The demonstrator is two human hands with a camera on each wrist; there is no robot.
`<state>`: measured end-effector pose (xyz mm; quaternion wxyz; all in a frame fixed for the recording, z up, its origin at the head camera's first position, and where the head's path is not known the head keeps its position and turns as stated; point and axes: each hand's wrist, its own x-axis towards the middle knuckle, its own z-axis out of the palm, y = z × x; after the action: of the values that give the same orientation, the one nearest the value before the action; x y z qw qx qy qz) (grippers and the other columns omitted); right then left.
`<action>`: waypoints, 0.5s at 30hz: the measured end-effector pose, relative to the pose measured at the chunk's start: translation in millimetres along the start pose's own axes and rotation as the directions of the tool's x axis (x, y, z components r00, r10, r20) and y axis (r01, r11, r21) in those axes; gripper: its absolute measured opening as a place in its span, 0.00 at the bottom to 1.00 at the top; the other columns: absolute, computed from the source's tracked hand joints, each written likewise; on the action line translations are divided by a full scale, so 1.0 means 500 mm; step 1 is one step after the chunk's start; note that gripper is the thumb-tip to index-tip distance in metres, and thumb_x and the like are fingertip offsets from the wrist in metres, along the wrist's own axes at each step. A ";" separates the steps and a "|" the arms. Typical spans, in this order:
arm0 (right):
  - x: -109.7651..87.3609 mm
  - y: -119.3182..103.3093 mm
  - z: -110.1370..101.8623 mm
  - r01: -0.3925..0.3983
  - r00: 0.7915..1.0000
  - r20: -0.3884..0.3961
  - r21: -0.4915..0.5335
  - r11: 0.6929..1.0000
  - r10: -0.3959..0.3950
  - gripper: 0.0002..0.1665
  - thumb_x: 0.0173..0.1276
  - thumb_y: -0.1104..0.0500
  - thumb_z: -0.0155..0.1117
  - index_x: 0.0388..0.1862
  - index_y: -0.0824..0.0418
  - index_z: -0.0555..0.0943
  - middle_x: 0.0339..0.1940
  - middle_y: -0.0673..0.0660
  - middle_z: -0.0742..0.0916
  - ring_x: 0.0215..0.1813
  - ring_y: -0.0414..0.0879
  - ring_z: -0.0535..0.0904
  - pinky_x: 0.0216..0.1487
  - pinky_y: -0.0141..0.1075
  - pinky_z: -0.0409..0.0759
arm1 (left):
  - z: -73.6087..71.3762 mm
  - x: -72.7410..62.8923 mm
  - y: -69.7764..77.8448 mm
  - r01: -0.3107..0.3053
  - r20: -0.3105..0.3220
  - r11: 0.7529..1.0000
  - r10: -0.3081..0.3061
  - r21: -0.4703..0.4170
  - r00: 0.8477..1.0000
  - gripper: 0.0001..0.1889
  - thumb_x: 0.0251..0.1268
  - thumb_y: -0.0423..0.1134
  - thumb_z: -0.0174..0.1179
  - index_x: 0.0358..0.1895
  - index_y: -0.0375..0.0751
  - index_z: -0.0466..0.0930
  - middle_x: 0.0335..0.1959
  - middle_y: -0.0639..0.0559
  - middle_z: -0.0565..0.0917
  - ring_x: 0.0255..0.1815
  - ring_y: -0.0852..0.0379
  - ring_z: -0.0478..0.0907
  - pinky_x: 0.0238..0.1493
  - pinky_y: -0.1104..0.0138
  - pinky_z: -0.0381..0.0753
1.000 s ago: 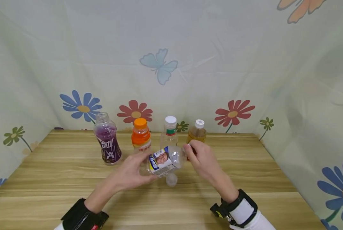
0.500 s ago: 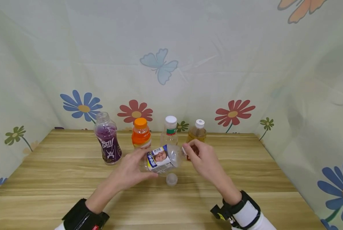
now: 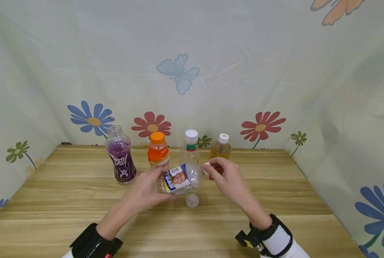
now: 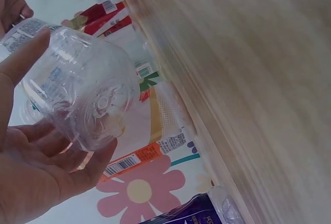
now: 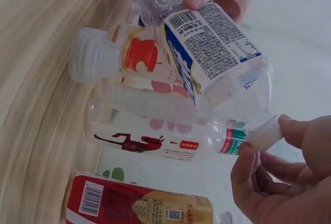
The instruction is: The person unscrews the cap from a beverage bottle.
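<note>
A clear plastic bottle (image 3: 179,179) with a blue and white label lies tilted in the air above the table, its neck toward the right. My left hand (image 3: 146,188) grips it round its lower part, thumb on one side and fingers on the other in the left wrist view. At the bottle's mouth, my right hand (image 3: 225,177) pinches a white cap (image 5: 265,134) between thumb and fingers. Below the bottle, a small translucent cap-like piece (image 3: 192,201) rests on the table.
Behind the hands stand a purple bottle (image 3: 121,161) without a cap, an orange-capped bottle (image 3: 158,150), a clear white-capped bottle (image 3: 190,150) and a bottle of amber drink (image 3: 220,149). A flower-print cloth (image 3: 259,71) rises at the table's (image 3: 66,200) back and sides.
The held bottle has shifted slightly left, along with the left hand. My right fingers have changed position a little at the cap. The standing bottles and the small translucent piece stay put.
</note>
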<state>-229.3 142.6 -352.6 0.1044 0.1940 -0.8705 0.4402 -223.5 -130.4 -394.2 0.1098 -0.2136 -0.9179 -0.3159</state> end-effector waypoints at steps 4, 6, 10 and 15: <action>-0.001 -0.002 -0.003 0.008 1.000 0.000 0.026 1.000 -0.008 0.12 0.75 0.57 0.67 0.49 0.63 0.84 0.32 0.55 0.84 0.32 0.49 0.80 0.29 0.34 0.80 | 0.000 -0.001 -0.001 -0.010 0.003 1.000 0.010 0.005 1.000 0.46 0.41 0.48 0.86 0.66 0.36 0.77 0.61 0.43 0.81 0.55 0.48 0.81 0.57 0.52 0.82; -0.002 -0.002 -0.003 0.011 1.000 0.003 0.032 0.999 -0.011 0.12 0.74 0.58 0.68 0.50 0.64 0.84 0.33 0.54 0.84 0.33 0.49 0.81 0.31 0.34 0.81 | 0.001 -0.001 -0.002 -0.016 -0.005 1.000 0.016 0.010 1.000 0.46 0.41 0.48 0.86 0.67 0.37 0.77 0.63 0.42 0.79 0.56 0.46 0.80 0.58 0.49 0.81; -0.003 -0.003 -0.006 0.021 1.000 0.013 0.042 0.999 -0.021 0.12 0.73 0.60 0.69 0.51 0.64 0.85 0.37 0.54 0.85 0.35 0.48 0.82 0.34 0.34 0.83 | 0.002 -0.002 -0.006 -0.031 -0.032 0.999 0.032 0.010 0.999 0.46 0.40 0.47 0.86 0.67 0.38 0.78 0.64 0.41 0.76 0.58 0.44 0.77 0.60 0.46 0.79; -0.004 -0.006 -0.011 0.038 0.999 0.020 0.063 0.997 -0.040 0.13 0.71 0.64 0.70 0.52 0.66 0.85 0.38 0.55 0.86 0.36 0.51 0.84 0.35 0.35 0.85 | 0.003 -0.001 -0.010 -0.048 -0.043 0.999 0.048 0.010 0.998 0.46 0.40 0.47 0.87 0.68 0.38 0.78 0.65 0.42 0.76 0.60 0.43 0.77 0.61 0.46 0.78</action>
<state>-226.2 145.7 -347.8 0.0974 0.2188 -0.8533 0.4631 -225.5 -132.9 -398.3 0.1380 -0.2284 -0.9113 -0.3136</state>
